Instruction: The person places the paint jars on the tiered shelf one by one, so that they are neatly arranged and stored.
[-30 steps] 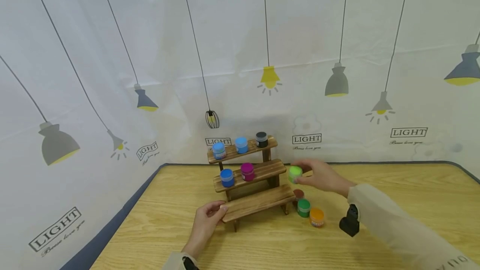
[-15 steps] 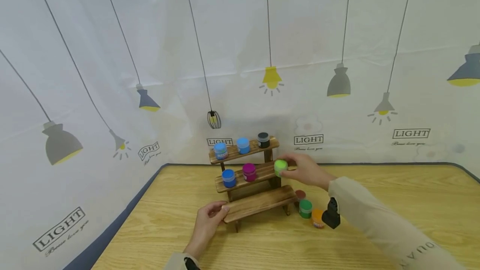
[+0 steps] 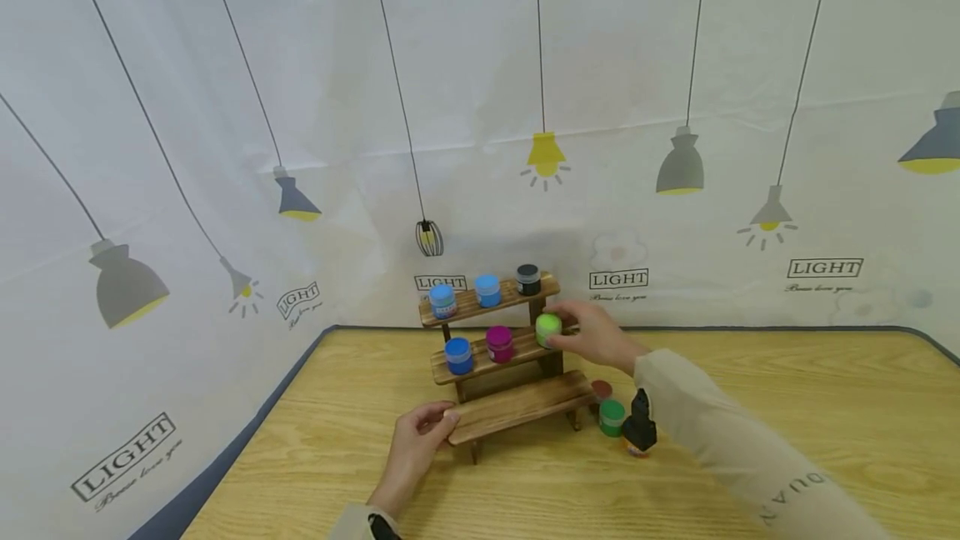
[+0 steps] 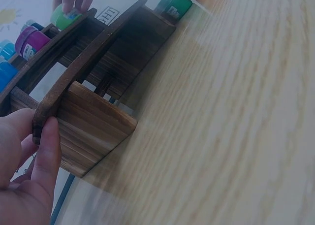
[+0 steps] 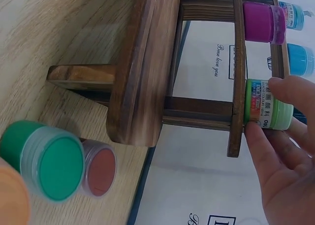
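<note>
A three-tier wooden display stand (image 3: 517, 408) stands on the table. My left hand (image 3: 417, 438) pinches the left end of its lowest shelf between thumb and fingers. On the right end of the middle shelf is a light green paint jar (image 3: 548, 330), gripped by my right hand (image 3: 596, 335); in the right wrist view the jar's base meets the shelf. Left of it on that shelf sit a magenta jar (image 3: 499, 344) and a blue jar (image 3: 458, 355). The top shelf bears two light blue jars (image 3: 487, 291) and a black jar (image 3: 528, 279).
Right of the stand, on the table, are a brown jar (image 5: 100, 169), a green jar (image 3: 611, 417) and an orange jar (image 5: 11, 198), the last partly hidden behind the right wrist's camera in the head view. A printed cloth backdrop (image 3: 480, 190) rises behind the table.
My right hand has carried the light green jar leftward, from beside the stand to the middle shelf's right end. My left hand keeps its hold on the lowest shelf.
</note>
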